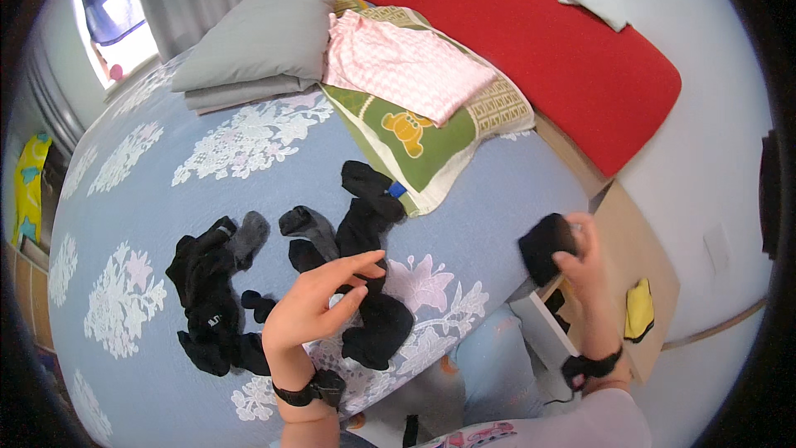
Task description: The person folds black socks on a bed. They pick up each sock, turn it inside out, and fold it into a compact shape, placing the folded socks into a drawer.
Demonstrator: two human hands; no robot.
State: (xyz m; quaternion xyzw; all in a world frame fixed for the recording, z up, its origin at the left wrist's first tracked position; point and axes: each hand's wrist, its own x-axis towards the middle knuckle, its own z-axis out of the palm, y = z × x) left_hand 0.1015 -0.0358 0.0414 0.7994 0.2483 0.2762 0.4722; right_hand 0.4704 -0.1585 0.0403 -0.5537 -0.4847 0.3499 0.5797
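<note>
My right hand [581, 249] grips a folded black cloth bundle [547, 250], likely socks, above the bed's edge beside an open drawer [547, 323]. Black items lie inside that drawer. Over the bed, my left hand [323, 298] has its fingers apart and holds nothing. Beneath and beyond it lies a row of loose black socks [379, 323], with a grey and black sock [317, 230] at its left. Another heap of black socks [208, 298] with a grey one [250, 239] lies farther left. A small black bunched piece [258, 305] sits between the heaps.
A folded grey quilt [261, 37], pink checked fabric [404, 62] and a green bear-patterned pillow cover [435, 149] lie at the bed's far side. Behind them stands a red headboard [497, 31]. A yellow cloth [639, 310] rests on the wooden bedside cabinet [653, 255].
</note>
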